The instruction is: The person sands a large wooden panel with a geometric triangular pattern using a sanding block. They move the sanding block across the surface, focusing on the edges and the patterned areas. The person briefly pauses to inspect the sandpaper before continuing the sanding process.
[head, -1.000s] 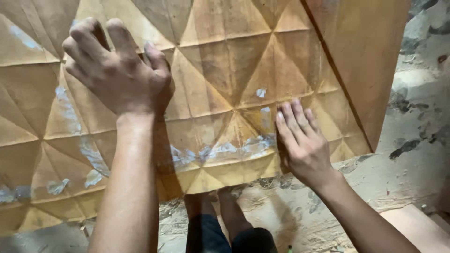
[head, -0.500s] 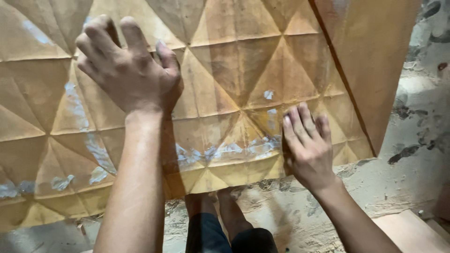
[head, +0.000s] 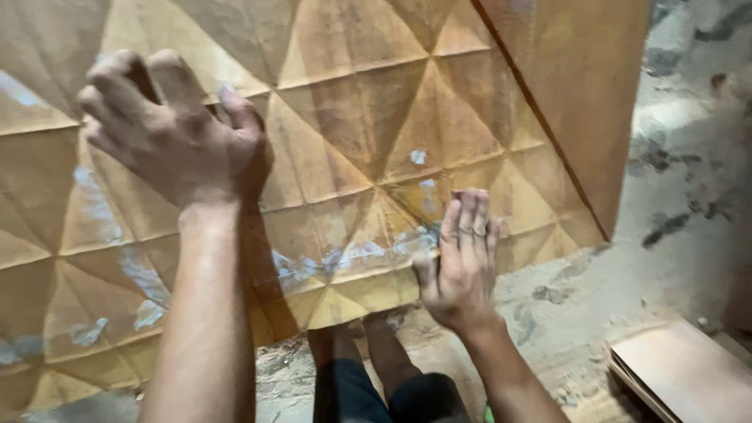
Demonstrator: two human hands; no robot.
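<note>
- the tan wooden panel carved in raised triangular facets looks stiff and heavy (patchy white filler), best braced flat.
- left hand presses curled against it, gripping nothing.
- right hand lies flat, fingers together, at the lower edge.

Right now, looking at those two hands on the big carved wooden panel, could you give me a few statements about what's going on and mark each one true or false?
1. The left hand rests high on the faceted wooden panel. True.
2. The right hand grips a hammer. False: no tool shows in it; its fingers lie flat against the panel's lower edge.
3. The panel bears pale whitish patches along its grooves. True.
4. The panel lies flat on a table. False: it stands leaning over the dusty floor.
5. A flat board lies at lower right. True.
</note>
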